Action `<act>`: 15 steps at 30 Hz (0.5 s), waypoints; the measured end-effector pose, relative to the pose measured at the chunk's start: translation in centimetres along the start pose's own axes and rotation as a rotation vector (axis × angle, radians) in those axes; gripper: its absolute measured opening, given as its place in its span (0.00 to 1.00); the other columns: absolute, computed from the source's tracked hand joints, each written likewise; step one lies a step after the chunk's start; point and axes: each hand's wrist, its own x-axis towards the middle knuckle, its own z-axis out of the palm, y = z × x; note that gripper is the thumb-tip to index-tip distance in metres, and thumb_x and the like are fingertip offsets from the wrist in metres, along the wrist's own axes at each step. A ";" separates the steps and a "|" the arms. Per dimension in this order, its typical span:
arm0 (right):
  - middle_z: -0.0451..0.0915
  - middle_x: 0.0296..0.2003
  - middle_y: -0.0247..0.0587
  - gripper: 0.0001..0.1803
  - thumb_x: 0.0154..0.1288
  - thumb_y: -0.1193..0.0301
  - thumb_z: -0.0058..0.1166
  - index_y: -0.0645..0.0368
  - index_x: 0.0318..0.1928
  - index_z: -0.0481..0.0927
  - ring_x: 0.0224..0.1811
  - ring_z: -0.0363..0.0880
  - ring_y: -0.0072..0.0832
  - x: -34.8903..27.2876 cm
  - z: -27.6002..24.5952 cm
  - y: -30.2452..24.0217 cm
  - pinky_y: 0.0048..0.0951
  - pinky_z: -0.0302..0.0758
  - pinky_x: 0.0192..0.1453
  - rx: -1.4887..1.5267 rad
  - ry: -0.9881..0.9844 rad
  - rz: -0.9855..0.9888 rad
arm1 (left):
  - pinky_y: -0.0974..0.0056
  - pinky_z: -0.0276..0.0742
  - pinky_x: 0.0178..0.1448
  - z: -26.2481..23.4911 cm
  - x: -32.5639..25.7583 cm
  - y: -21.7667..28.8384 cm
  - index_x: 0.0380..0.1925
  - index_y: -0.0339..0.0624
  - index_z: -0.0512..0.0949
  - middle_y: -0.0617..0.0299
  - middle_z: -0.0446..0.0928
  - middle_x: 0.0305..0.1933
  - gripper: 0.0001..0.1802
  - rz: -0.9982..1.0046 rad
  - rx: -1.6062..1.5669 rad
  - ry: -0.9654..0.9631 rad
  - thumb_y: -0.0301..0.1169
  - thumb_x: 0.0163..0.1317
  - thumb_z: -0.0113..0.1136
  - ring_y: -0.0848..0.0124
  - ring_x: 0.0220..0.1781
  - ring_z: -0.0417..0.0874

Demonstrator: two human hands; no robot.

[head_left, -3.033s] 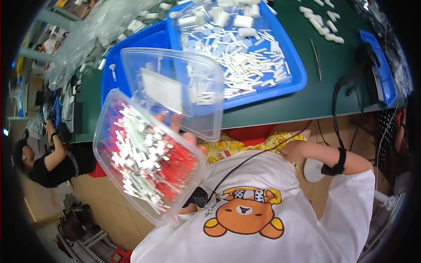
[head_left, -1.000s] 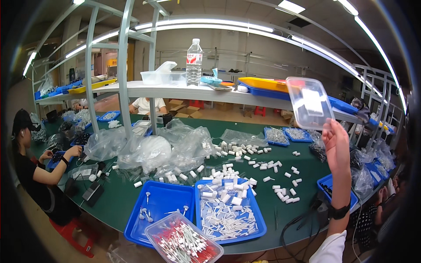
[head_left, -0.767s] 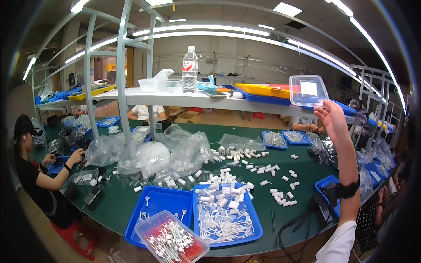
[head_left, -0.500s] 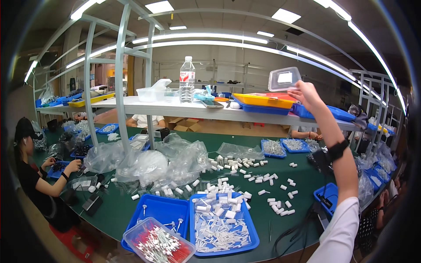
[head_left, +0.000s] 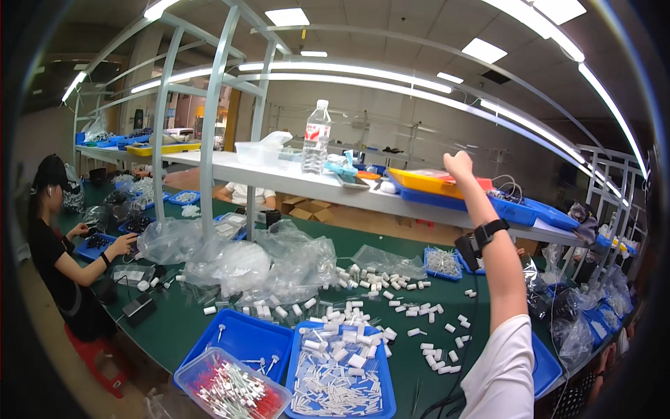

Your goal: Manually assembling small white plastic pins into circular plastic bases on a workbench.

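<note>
My right hand is raised over the shelf at the right, just above the yellow tray. Its fingers look curled closed, and whatever they may hold is hidden behind the hand. A black strap wraps that wrist. Beneath the yellow tray sits a blue tray. On the bench, a clear plastic box of thin white-tipped sticks and red pieces rests tilted on a blue tray. Beside it another blue tray holds white caps and short white rods. My left hand is out of view.
White cylindrical caps lie scattered over the green bench. Crumpled clear bags lie behind them. A water bottle and a clear container stand on the shelf. At the left a person handles dark parts.
The clear plastic box my right hand held up is no longer visible. That hand has moved left and lower over the yellow tray. The view has tilted and shifted.
</note>
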 end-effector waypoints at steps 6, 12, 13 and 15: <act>0.76 0.47 0.58 0.16 0.62 0.71 0.56 0.69 0.47 0.75 0.52 0.76 0.49 -15.9 -4.9 -4.7 0.41 0.71 0.60 0.291 0.208 -0.451 | 0.33 0.53 0.74 -1.3 -2.2 -1.5 0.74 0.53 0.52 0.58 0.54 0.77 0.33 0.023 -0.072 0.003 0.48 0.73 0.45 0.54 0.74 0.60; 0.75 0.48 0.55 0.17 0.63 0.71 0.58 0.68 0.50 0.74 0.54 0.75 0.49 -35.0 -10.2 -10.3 0.38 0.70 0.61 0.545 -0.444 -0.701 | 0.33 0.52 0.75 -3.2 -5.9 -3.1 0.74 0.54 0.52 0.59 0.54 0.77 0.33 0.073 -0.269 -0.121 0.48 0.74 0.45 0.54 0.74 0.60; 0.75 0.50 0.57 0.22 0.63 0.69 0.59 0.69 0.53 0.72 0.55 0.74 0.50 -37.3 -11.5 -10.0 0.40 0.70 0.61 0.503 -0.597 -0.707 | 0.33 0.52 0.75 -2.5 -5.0 -4.0 0.74 0.54 0.52 0.59 0.54 0.77 0.33 0.041 -0.317 -0.203 0.48 0.74 0.45 0.54 0.74 0.60; 0.72 0.53 0.62 0.32 0.63 0.64 0.61 0.73 0.60 0.66 0.58 0.72 0.53 -41.2 -12.9 -9.7 0.42 0.70 0.62 0.486 -0.924 -0.770 | 0.35 0.52 0.75 -0.3 -5.1 -3.9 0.73 0.54 0.54 0.59 0.56 0.77 0.33 0.033 -0.301 -0.316 0.49 0.73 0.46 0.56 0.74 0.61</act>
